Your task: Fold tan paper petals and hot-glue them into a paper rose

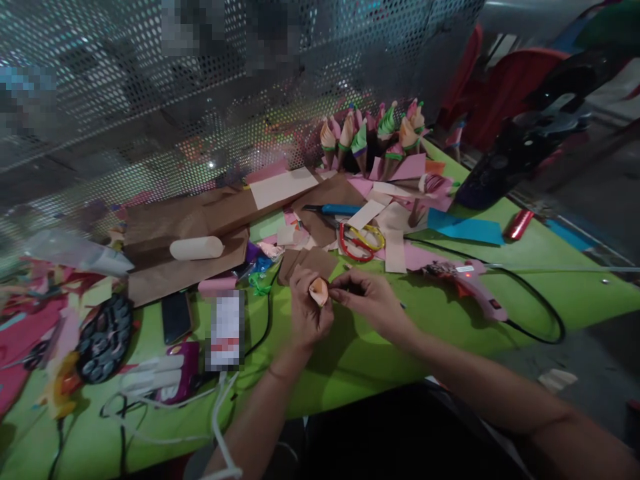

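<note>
My left hand [306, 308] curls its fingers around a small peach-coloured rolled paper piece [319, 291], holding it just above the green bench [350, 360] near its front edge. My right hand [367, 298] meets it from the other side, fingers pressed together and pinching the edge of the roll. A pink hot glue gun [473, 283] lies on the bench beyond my right hand, its black cord [540, 313] looping toward the right edge. Red-and-yellow-handled scissors [360, 240] rest on brown paper scraps [307, 261] behind my hands, and finished paper cones [373, 137] stand at the far edge.
</note>
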The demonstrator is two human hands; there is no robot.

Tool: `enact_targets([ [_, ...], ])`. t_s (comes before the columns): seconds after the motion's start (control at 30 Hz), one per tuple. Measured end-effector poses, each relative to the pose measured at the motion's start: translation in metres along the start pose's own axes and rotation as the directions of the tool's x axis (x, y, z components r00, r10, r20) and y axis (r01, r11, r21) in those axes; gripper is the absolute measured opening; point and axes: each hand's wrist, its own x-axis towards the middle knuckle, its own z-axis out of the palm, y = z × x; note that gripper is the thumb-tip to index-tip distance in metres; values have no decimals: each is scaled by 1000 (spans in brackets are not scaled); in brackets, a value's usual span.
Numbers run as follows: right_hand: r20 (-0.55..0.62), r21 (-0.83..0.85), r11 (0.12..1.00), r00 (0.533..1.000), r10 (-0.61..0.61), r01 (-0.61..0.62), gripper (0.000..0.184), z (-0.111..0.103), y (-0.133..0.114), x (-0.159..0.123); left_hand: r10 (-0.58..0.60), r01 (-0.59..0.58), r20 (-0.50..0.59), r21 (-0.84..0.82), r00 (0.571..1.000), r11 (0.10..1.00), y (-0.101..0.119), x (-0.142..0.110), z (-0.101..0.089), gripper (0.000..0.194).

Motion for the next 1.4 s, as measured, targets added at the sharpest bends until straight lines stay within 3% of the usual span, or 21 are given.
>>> enact_targets([
  [0.27, 66, 114, 989, 994, 85, -92, 18, 1, 0, 4, 96, -97, 29, 53, 995, 994, 1, 4, -6, 40],
  [0.47, 62, 23, 995, 993, 96, -98, 9, 1, -4, 4, 138, -141, 61, 55, 989, 988, 0, 4, -7, 42],
  [0.6, -23, -152, 988, 999, -26, 23, 7, 1, -10, -1, 132, -137, 75, 63, 988, 989, 2, 4, -8, 43],
  [0.73, -55, -441, 885, 979, -195, 151, 7, -2, -19, -6, 125, -132, 84, 78, 989, 988, 5, 4, -9, 43],
  [0.93, -17, -657, 732, 967, -252, 180, 6, -4, -28, -9, 149, -152, 61, 46, 987, 987, 8, 5, -10, 41],
  [1.1, 3, -748, 640, 965, -262, 177, 7, -2, -33, -10, 170, -170, 36, 1, 985, 985, 9, 5, -12, 41],
  [1.4, 31, -778, 592, 954, -300, 211, 9, -2, -37, -11, 167, -168, 41, 24, 985, 986, 11, 4, -13, 39],
])
